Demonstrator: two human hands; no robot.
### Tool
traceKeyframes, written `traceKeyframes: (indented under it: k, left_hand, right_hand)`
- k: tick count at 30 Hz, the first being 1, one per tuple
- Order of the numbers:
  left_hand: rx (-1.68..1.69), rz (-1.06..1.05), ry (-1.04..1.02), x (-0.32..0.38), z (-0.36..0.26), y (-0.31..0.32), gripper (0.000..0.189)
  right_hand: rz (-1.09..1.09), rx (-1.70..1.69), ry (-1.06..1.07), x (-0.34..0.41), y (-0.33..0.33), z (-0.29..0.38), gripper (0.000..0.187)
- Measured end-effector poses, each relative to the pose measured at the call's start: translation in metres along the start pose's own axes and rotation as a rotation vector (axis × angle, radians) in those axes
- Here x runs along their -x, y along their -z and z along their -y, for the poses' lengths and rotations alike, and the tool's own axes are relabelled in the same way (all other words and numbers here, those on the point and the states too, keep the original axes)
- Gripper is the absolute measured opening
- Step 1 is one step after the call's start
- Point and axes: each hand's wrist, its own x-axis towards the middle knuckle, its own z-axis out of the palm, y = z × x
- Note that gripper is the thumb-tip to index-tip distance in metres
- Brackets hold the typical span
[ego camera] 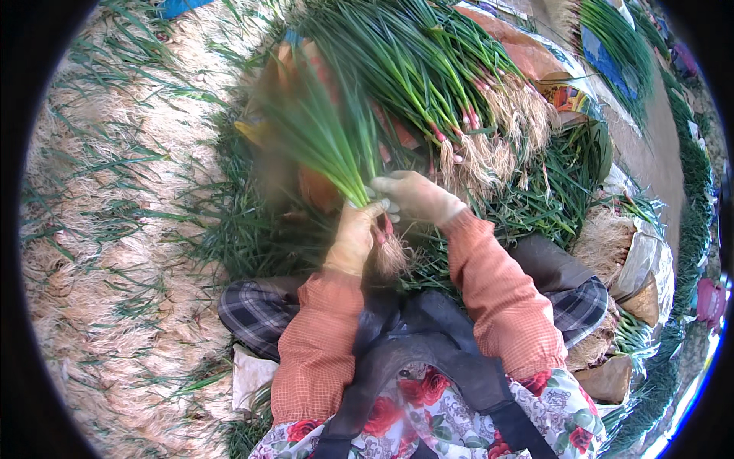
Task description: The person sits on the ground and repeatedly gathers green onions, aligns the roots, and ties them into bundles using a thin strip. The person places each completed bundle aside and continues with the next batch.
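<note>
My left hand, in a pale glove, grips a small bunch of green garlic low on its stems. The leaves fan up and left, blurred. Below the fist hang its reddish bulb ends and pale roots. My right hand, also gloved, is at the bunch's right side with its fingertips against the stems; whether they pinch a stalk is unclear. Just beyond my hands lies a large pile of green garlic, its roots pointing right and towards me.
Loose cut leaves cover the ground around my crossed legs. A broad bed of pale roots with scattered leaves spreads along the left. Wrapped bundles stand at the right. Farther right, more greens lie by a bare strip of ground.
</note>
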Motion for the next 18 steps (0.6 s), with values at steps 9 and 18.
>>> traceKeyframes:
  k: [9, 18]
  left_hand:
    - [0.148, -0.100, -0.120, 0.020, 0.013, -0.009, 0.026]
    - [0.296, -0.089, -0.146, 0.026, 0.020, -0.010, 0.029]
  right_hand:
    - [-0.421, -0.100, 0.155, -0.005, -0.007, -0.012, 0.035]
    - [-0.300, -0.492, 0.326, -0.009, -0.008, -0.019, 0.022]
